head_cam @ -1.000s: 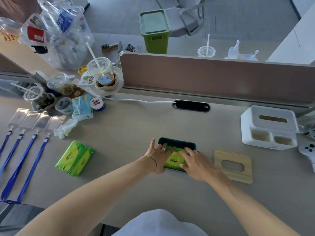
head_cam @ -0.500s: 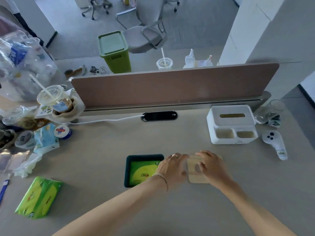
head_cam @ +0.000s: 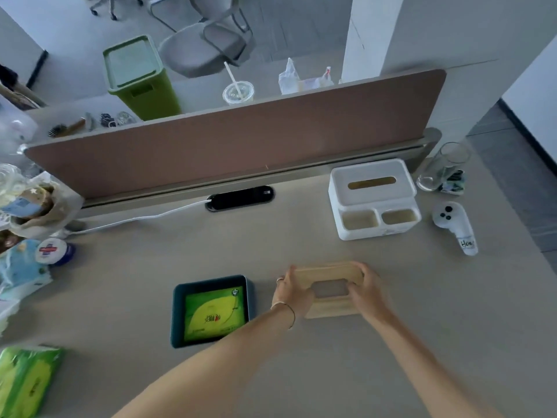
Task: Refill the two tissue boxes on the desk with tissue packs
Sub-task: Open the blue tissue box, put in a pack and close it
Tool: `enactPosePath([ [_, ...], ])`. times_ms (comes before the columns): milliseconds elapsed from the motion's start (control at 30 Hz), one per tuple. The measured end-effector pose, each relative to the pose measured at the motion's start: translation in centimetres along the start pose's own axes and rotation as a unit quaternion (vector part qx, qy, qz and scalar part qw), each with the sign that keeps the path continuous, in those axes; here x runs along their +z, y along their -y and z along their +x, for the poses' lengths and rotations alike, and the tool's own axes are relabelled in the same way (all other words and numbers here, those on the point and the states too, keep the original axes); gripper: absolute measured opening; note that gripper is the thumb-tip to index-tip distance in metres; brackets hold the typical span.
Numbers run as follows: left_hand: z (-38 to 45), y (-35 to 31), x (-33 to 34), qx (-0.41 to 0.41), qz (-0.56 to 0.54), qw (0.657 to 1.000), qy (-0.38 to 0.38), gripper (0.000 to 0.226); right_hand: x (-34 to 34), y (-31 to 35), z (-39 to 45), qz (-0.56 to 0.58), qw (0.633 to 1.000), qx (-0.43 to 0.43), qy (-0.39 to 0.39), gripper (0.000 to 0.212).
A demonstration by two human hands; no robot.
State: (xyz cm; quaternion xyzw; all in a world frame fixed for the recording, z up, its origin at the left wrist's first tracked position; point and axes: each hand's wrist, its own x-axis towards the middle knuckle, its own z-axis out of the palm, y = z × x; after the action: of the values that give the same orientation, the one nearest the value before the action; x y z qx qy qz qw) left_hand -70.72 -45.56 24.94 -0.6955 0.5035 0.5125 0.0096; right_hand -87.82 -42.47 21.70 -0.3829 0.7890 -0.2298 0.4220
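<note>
A dark teal tissue box [head_cam: 176, 318] lies open on the desk, with a green tissue pack [head_cam: 214, 315] inside it. To its right is the wooden lid [head_cam: 330, 273] with an oval slot. My left hand [head_cam: 291, 294] grips the lid's left end and my right hand [head_cam: 366, 292] grips its right end. A white tissue box [head_cam: 372, 176] with two front compartments stands at the back right, lid on. Another green tissue pack [head_cam: 25, 381] lies at the front left edge.
A brown divider panel [head_cam: 235, 140] runs along the desk's back, with a black cable port [head_cam: 239, 198] and white cable below it. Cups, a tin and wrappers crowd the left side. A white controller [head_cam: 455, 226] and a glass [head_cam: 444, 167] sit at the right.
Both hands left the tissue pack in the teal box and moved right onto the wooden lid, gripping its two ends. The view swung right.
</note>
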Motion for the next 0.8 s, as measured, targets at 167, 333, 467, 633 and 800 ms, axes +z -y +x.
enactPosePath([
  [167,-0.1,-1.0,0.5,-0.005,-0.021,1.0,0.011,0.074,-0.5,1.0,-0.8,-0.023,1.0,0.013,0.016,0.053],
  [333,-1.2,-0.9,-0.2,0.062,0.031,0.997,-0.024,0.085,-0.4,1.5,-1.0,-0.026,1.0,0.004,0.012,0.053],
  [467,-3.0,-0.8,-1.9,0.162,0.139,0.977,-0.028,0.106,0.1,1.6,-1.3,0.059,0.997,0.051,-0.01,0.044],
  [633,-4.9,0.6,-4.5,0.256,0.291,0.921,-0.035,0.126,1.3,2.7,-2.6,0.127,0.99,0.053,0.015,0.048],
  [800,-6.3,2.4,-7.3,0.279,0.319,0.903,-0.071,0.121,2.2,4.8,-4.2,0.142,0.988,0.029,0.055,0.055],
])
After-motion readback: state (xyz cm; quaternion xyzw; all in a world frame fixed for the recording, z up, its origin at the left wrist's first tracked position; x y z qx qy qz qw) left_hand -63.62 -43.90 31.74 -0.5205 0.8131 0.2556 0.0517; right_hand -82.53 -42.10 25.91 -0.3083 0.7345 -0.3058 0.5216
